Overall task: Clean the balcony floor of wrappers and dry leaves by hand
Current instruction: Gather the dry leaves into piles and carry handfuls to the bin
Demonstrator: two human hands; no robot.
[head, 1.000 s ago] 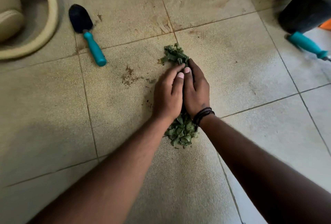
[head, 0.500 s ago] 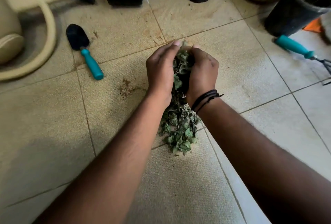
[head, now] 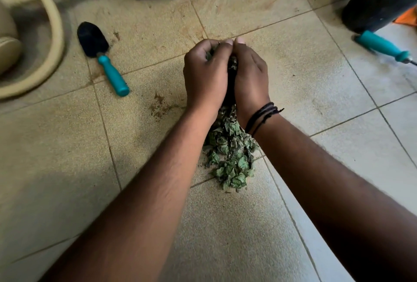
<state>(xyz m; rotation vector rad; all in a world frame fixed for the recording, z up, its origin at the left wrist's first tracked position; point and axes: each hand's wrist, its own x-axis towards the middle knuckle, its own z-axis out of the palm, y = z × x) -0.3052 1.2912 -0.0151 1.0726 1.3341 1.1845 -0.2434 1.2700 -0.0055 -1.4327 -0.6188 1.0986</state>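
Green dry leaves (head: 229,155) — cupped between left hand (head: 206,76) and right hand (head: 250,78).

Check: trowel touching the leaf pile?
Apart. The head view shows bare tile between the trowel and the leaf pile.

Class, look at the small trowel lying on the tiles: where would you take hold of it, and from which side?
Grip the trowel by its teal handle, coming from above. It lies flat with bare floor all round, the handle pointing toward the person, and the handle is narrower than the black scoop, so fingers should close round it.
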